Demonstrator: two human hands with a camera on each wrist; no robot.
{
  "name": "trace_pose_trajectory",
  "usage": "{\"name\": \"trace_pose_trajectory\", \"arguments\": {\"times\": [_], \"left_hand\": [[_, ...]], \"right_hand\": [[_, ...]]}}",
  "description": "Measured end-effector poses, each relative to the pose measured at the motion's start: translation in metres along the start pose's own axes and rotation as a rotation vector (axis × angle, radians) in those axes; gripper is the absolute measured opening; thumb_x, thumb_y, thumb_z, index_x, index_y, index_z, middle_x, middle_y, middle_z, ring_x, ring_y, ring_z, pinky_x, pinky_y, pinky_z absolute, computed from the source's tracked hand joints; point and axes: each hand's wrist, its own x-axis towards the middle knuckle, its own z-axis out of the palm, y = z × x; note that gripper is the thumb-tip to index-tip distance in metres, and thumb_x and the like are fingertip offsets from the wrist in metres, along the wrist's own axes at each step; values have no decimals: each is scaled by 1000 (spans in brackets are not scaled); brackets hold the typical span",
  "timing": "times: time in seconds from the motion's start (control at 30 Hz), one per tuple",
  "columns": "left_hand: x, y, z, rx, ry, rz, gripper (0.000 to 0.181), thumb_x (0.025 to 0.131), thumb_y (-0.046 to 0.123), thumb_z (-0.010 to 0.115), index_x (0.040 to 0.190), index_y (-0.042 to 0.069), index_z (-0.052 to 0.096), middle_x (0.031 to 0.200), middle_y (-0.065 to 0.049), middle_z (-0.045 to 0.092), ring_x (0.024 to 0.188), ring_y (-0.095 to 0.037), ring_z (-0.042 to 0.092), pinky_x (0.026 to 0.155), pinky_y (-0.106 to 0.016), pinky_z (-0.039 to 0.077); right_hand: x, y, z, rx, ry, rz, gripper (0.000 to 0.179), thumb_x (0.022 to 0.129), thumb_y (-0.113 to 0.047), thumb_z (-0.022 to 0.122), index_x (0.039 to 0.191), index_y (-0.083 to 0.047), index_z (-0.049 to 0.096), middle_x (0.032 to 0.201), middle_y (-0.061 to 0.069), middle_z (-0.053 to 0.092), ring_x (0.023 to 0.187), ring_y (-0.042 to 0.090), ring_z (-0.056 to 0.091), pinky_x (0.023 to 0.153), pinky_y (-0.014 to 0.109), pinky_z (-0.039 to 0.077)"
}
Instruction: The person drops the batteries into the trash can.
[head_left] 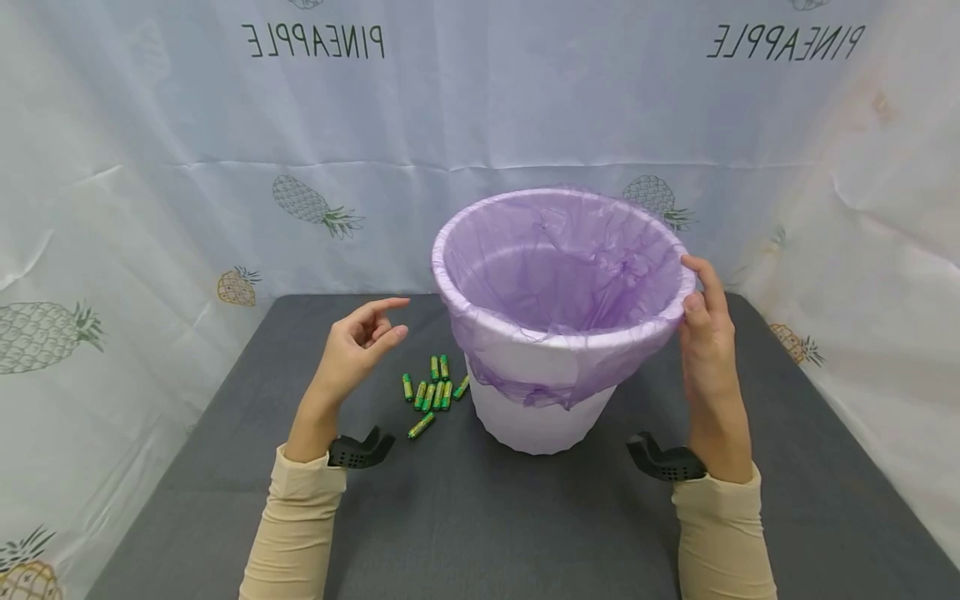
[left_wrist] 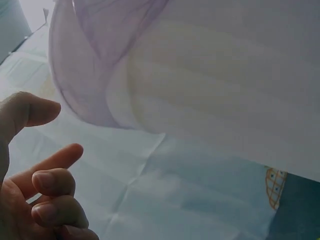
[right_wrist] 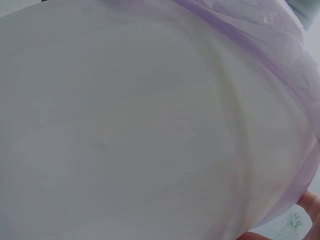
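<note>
A white trash can [head_left: 540, 425] stands on the dark table, lined with a thin purple trash bag [head_left: 525, 387] folded over its rim. My right hand [head_left: 708, 342] pinches the lined rim at its right side, thumb and index finger at the edge. In the right wrist view the can's white wall [right_wrist: 130, 125] fills most of the frame. To the left of the can, my left hand [head_left: 360, 342] is raised and holds nothing. Its index finger points toward the can, and the other fingers bend loosely. The left wrist view shows a gap between its fingertips and the bag.
Several green batteries [head_left: 427, 396] lie on the table just left of the can. The dark grey tabletop [head_left: 480, 525] extends toward me. White curtains [head_left: 480, 108] printed with pineapples enclose the back and both sides.
</note>
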Motion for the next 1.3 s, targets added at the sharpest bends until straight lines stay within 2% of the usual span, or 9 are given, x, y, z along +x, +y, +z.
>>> {"name": "trace_pose_trajectory", "arguments": {"times": [0.07,0.3,0.5,0.6,0.77,0.87,1.13,1.3], "left_hand": [[-1,-7,-1,2,-13,1,34,90,0,61,123,-4,59,69,8,36,55,-3,28,50,-26,27],[-4,-36,-3,22,-46,-25,34,90,1,62,124,-4,59,69,8,37,53,-3,29,49,-25,28],[-5,-54,-4,140,-71,-105,33,92,6,62,125,2,61,71,3,36,54,-2,27,52,-22,30],[-8,-53,-4,193,-96,-142,32,93,6,61,125,0,60,72,2,36,54,0,26,54,-21,30],[-13,-49,-4,221,-138,-213,34,93,8,61,126,-2,58,72,-1,36,54,0,27,57,-21,32],[-15,-51,-5,232,-159,-250,36,94,10,61,127,-1,58,72,-1,36,55,-1,27,59,-22,32],[-18,-68,-7,265,-251,-267,36,92,9,63,125,-5,58,67,-1,32,55,-5,26,58,-22,30],[-20,-78,-8,251,-271,-280,36,92,8,63,125,-6,57,67,-1,33,55,-5,26,57,-22,30]], "right_hand": [[0,0,0,-1,1,1,49,92,-32,65,135,-15,48,114,2,57,99,8,54,86,18,45],[-1,-4,-1,19,-72,-18,45,95,-28,61,135,-14,48,109,1,57,97,7,54,86,19,45],[-1,-3,0,0,-20,2,47,93,-32,64,134,-15,49,111,2,57,98,8,54,88,19,44],[-1,-2,-1,-1,-22,9,48,93,-33,63,135,-16,48,104,-1,58,94,6,54,86,18,43],[-3,-1,-1,-9,-23,20,50,92,-34,64,136,-17,47,93,-4,57,87,5,52,82,18,43],[-4,-1,1,-16,8,23,52,91,-35,66,136,-17,48,94,-3,58,87,6,53,82,18,44],[-4,-2,4,-24,29,13,55,90,-37,66,137,-16,47,101,0,58,92,8,54,84,19,44],[-3,-2,3,-26,31,17,54,91,-37,66,137,-16,47,106,1,58,94,8,55,85,19,44]]}}
